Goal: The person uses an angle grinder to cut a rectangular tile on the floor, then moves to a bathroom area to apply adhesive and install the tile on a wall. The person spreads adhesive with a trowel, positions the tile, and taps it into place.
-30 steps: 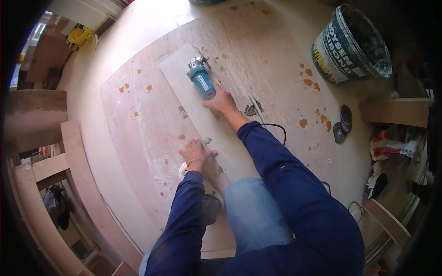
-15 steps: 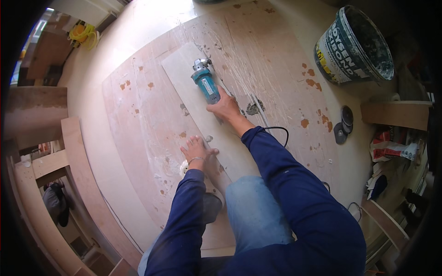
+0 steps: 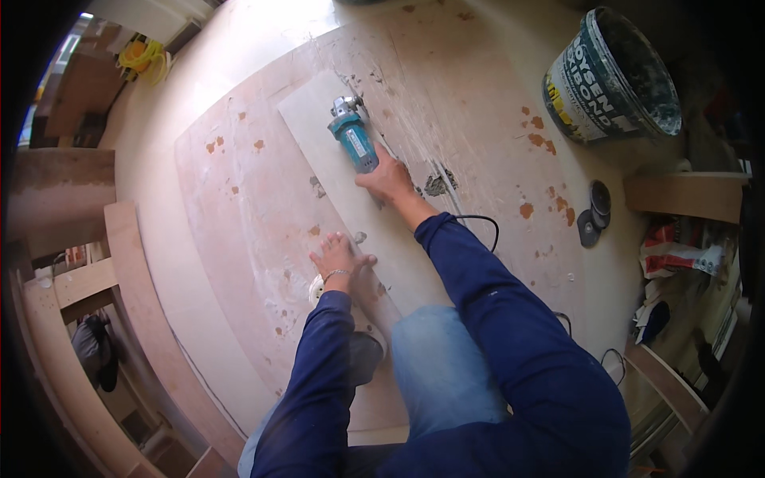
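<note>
A teal angle grinder is gripped at its rear body by my right hand. Its metal head lies at the right edge of a long pale plank or tile strip, near the far end. A black cord loops out beside my right forearm. Flat on the strip's left edge and the board rests my left hand, fingers spread, a bracelet on the wrist. My knee in blue jeans covers the strip's near end. Beside my left wrist a round white object is partly hidden.
Under everything lies a dusty, stained board. A large paint bucket stands at the far right, with several grinding discs nearer. Wooden framing runs along the left. A yellow coiled cord sits far left; a red-and-white bag lies right.
The grinder and my right hand have shifted very slightly, the grinder's head a little farther away. My left hand stays in place on the strip.
</note>
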Demonstrator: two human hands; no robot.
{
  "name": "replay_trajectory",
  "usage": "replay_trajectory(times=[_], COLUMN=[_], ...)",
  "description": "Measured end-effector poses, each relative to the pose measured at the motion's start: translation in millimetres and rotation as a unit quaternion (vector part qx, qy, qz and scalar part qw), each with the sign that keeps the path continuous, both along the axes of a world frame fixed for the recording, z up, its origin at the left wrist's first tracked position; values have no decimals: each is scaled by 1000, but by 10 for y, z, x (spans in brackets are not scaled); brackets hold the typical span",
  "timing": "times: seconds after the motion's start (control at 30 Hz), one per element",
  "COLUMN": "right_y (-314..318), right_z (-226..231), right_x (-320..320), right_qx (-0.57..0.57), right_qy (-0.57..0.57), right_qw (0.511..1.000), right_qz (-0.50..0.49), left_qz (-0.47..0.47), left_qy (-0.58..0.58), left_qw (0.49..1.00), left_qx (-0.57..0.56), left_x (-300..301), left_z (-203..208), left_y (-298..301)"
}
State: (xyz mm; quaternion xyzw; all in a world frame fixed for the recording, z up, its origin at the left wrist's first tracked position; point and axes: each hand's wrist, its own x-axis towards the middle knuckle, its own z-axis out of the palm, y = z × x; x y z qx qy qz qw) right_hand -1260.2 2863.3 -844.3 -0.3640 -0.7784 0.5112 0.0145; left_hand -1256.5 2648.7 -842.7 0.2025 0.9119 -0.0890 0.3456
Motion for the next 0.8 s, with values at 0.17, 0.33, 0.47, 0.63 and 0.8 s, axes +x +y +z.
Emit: replay_trajectory(times=[0.17,0.33,0.47,0.63,0.8], right_y=[18,-3,-2,-4,-88], right_z=[-53,-115,-153,-93,-106], right_x=[-43,-11,20,46,243], right_qx=[5,1,3,1,-6], right_qy=[0,11,15,10,29], right_qw=[1000,1000,1000,1000,999], right_qz=[-3,1,1,3,-10], left_qz=[6,2,-2,0,1], left_qy=[-2,-3,-2,-1,-12], left_qw=[1000,1000,1000,1000,999], left_qx=[-7,-20,-27,-17,-31], left_x=[4,-7,-11,-12,-25], left_z=[11,12,4,-7,51], left_y=[16,20,40,21,61])
